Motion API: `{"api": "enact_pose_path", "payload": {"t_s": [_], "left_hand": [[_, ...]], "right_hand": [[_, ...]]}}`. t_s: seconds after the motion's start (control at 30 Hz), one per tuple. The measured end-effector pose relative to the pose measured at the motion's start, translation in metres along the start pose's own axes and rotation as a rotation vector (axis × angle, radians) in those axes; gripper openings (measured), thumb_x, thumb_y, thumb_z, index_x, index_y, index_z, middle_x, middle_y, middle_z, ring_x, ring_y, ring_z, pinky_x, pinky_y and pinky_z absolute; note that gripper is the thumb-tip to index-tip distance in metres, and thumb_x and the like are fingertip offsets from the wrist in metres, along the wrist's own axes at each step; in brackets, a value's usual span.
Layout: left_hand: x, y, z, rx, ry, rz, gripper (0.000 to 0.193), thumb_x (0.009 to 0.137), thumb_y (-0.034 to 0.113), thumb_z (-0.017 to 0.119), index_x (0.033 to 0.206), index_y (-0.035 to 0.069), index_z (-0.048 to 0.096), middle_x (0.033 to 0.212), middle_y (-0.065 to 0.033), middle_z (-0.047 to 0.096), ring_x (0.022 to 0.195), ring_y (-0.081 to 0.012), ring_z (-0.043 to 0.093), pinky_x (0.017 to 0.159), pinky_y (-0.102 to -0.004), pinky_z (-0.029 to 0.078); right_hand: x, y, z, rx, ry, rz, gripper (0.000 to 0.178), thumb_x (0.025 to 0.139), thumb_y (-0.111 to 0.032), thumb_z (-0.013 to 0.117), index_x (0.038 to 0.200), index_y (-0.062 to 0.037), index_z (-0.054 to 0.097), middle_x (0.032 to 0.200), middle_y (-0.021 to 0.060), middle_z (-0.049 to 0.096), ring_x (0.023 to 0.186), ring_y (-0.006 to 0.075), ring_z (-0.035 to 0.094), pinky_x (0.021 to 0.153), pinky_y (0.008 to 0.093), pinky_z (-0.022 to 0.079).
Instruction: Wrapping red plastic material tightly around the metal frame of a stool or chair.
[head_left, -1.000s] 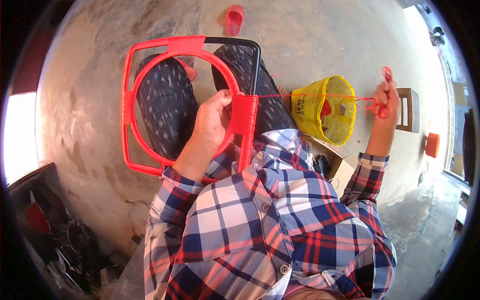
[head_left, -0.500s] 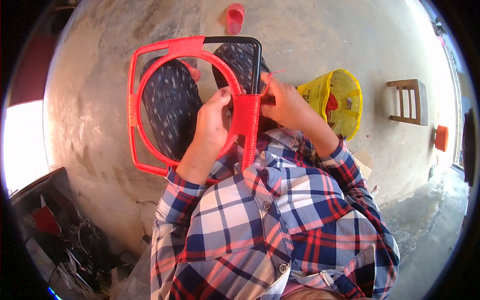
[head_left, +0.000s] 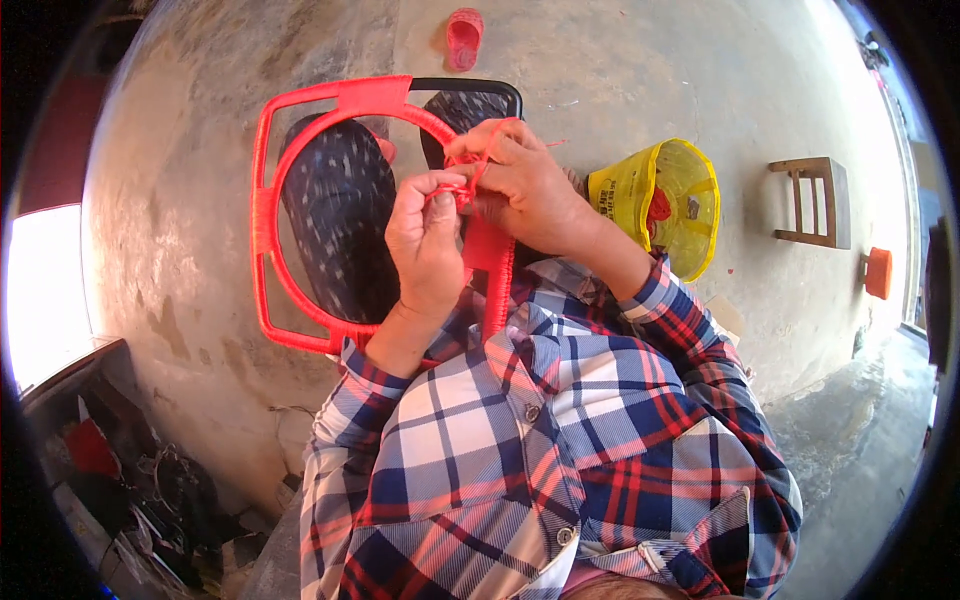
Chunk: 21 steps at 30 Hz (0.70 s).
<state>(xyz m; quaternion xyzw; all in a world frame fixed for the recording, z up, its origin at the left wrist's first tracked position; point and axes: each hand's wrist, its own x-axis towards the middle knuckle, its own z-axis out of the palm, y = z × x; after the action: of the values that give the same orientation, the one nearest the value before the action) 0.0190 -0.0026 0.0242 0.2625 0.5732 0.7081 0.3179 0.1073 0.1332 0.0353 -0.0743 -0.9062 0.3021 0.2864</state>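
My left fingers (head_left: 425,184) and right fingers (head_left: 503,180) pinch cord (head_left: 461,190) | frame (head_left: 375,96) mostly wrapped red | black corner (head_left: 516,98) unwrapped

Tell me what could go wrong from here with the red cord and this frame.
Tangling: the red cord is bunched and looped between the left hand and right hand, so it might knot.

Slipping: the frame lies over the person's legs with both hands busy at the cord, so it could shift.

Loosening: beside the bare black bar, wrapping might unwind if the cord slackens.
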Motion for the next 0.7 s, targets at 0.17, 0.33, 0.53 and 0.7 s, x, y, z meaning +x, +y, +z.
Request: {"api": "enact_pose_path", "payload": {"t_s": [0.17,0.33,0.53,0.7], "left_hand": [[0.006,-0.005,-0.010,-0.210,0.061,-0.016,0.015,0.096,0.016,0.044,0.104,0.006,0.052,0.081,-0.0021,0.051,0.058,-0.0076,0.040,0.053,-0.0215,0.034],[0.012,-0.011,-0.023,-0.238,0.147,-0.419,0.031,0.097,0.028,0.043,0.118,0.005,0.048,0.082,-0.0039,0.054,0.059,-0.0095,0.045,0.053,-0.0223,0.036],[0.017,0.003,-0.007,-0.563,0.006,-0.569,0.052,0.095,0.048,0.037,0.122,0.006,0.049,0.090,-0.0098,0.059,0.080,-0.0193,0.057,0.072,-0.0324,0.047],[0.018,-0.003,-0.011,-0.645,-0.114,-0.620,0.060,0.093,0.054,0.038,0.118,0.001,0.051,0.097,-0.0138,0.060,0.089,-0.0236,0.056,0.084,-0.0382,0.046]], "right_hand": [[-0.013,0.007,-0.057,0.388,-0.165,0.478,0.019,0.076,-0.009,0.066,0.093,-0.0025,0.064,0.087,0.0094,0.063,0.084,0.0215,0.059,0.077,0.0299,0.045],[-0.059,0.044,-0.152,0.397,-0.323,0.647,0.025,0.085,-0.019,0.059,0.100,0.0010,0.064,0.088,0.0074,0.064,0.083,0.0208,0.059,0.077,0.0293,0.046],[-0.113,0.097,-0.169,1.425,0.564,0.526,0.018,0.092,-0.023,0.053,0.096,-0.0053,0.054,0.080,0.0011,0.052,0.074,0.0152,0.049,0.066,0.0297,0.043],[-0.091,0.087,-0.095,1.407,0.357,0.756,0.019,0.093,-0.028,0.052,0.092,-0.0086,0.054,0.062,-0.0031,0.039,0.055,0.0086,0.038,0.049,0.0211,0.030]]}}
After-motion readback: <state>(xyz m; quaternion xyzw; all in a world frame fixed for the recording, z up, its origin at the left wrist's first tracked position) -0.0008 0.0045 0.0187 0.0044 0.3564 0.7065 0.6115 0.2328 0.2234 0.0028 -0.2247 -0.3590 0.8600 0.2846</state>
